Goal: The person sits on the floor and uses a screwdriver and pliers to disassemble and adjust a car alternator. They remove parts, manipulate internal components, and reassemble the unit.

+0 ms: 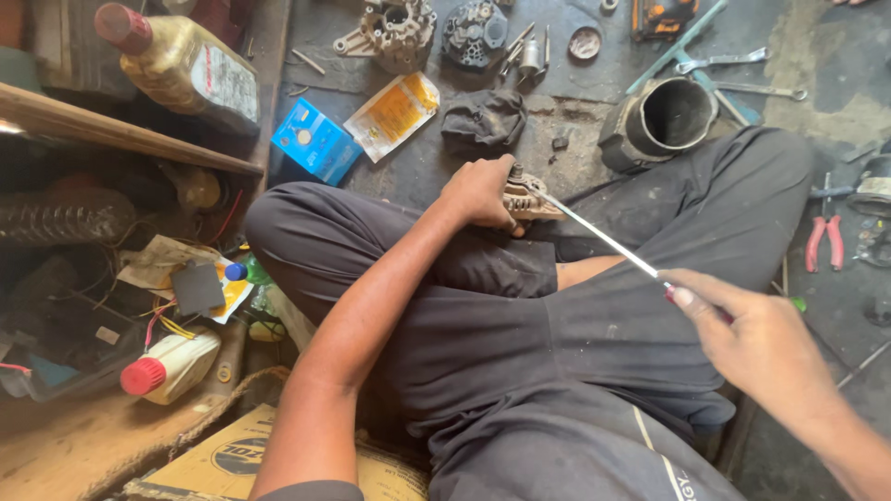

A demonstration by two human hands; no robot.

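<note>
1. The left hand [481,192] is clamped over a small metal alternator part [529,198], pressing it down between the person's crossed legs, just above the floor.
2. The right hand [756,341] is closed around the handle of a long screwdriver [603,237]; its thin shaft runs up and to the left, and its tip meets the metal part beside the left hand's fingers.
3. The two hands are well apart, joined only by the tool.
4. Containers on the left: a plastic bottle with a red cap [176,63] lies tilted on a wooden shelf and holds a yellowish liquid; a white bottle with a red cap [172,366] lies on its side lower down, its contents not visible.
5. A blue carton [316,141] and a yellow-and-white sachet [393,115] lie on the floor [594,121], just beside each other; both look shut, so what is inside cannot be told.
6. A dark metal cylinder housing [661,121] lies on its side near the right knee, its open mouth showing a hollow inside.
7. Further up the floor lie two alternator housings [394,32], a dark rag [483,119], several spanners [742,74] and, at the right, red-handled pliers [823,241].
8. A cardboard box [232,459] sits under the left elbow.
</note>
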